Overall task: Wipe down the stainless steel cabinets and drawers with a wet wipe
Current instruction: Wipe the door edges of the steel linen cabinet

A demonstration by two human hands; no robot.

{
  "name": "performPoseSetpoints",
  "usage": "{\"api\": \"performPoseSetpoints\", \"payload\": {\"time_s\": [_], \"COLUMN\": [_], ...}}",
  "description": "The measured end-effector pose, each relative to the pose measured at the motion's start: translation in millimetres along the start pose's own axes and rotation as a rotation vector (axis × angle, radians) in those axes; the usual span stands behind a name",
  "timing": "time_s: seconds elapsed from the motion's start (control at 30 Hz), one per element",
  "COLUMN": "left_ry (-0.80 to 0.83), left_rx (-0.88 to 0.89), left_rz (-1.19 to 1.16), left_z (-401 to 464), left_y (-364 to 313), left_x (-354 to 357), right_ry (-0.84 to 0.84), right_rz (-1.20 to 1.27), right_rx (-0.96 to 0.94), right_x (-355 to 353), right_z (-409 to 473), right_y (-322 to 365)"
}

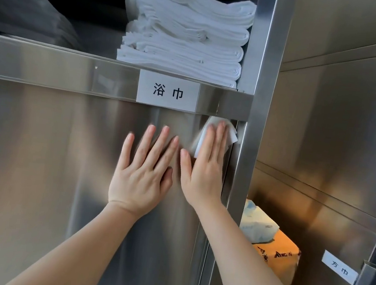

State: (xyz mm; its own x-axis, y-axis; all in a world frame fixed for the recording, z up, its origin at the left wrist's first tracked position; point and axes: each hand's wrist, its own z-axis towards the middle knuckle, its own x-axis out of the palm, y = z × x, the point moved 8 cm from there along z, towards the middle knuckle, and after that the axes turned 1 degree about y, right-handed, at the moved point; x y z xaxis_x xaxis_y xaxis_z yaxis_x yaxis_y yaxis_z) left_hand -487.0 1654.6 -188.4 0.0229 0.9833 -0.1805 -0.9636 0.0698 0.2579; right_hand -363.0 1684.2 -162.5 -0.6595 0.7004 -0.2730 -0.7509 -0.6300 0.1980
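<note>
A stainless steel cabinet door point(45, 173) fills the lower left of the view. My right hand point(205, 167) lies flat on its upper right corner, pressing a white wet wipe point(207, 127) against the steel just under the shelf rail point(50, 68). The wipe pokes out above and beside my fingers. My left hand point(143, 170) rests flat on the door right beside it, fingers spread, holding nothing. A steel upright post point(260, 103) runs down just right of the wipe.
Folded white towels point(185, 36) are stacked on the open shelf above, over a label plate point(168, 92). Grey bedding point(28, 16) lies at the shelf's left. Right of the post are more steel panels point(336, 126), an orange box point(280, 251) with a plastic wrapped pack point(257, 225), and a second label point(339, 267).
</note>
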Motion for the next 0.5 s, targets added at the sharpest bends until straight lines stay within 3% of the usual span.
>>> {"api": "performPoseSetpoints", "payload": {"time_s": [0.1, 0.27, 0.5], "left_ry": [0.002, 0.024, -0.016], "left_rx": [-0.001, 0.001, 0.000], "left_rz": [-0.001, -0.004, -0.007], "left_z": [-0.3, -0.3, -0.4], "left_y": [0.0, -0.8, -1.2], "left_x": [0.1, -0.1, -1.7], "right_ry": [-0.020, 0.093, -0.022], "right_rz": [-0.037, -0.100, -0.152], "right_rx": [-0.010, 0.050, 0.057], "right_x": [3.3, 21.8, 3.9], "right_z": [-5.8, -78.6, 9.9], "right_y": [-4.9, -19.7, -11.3]}}
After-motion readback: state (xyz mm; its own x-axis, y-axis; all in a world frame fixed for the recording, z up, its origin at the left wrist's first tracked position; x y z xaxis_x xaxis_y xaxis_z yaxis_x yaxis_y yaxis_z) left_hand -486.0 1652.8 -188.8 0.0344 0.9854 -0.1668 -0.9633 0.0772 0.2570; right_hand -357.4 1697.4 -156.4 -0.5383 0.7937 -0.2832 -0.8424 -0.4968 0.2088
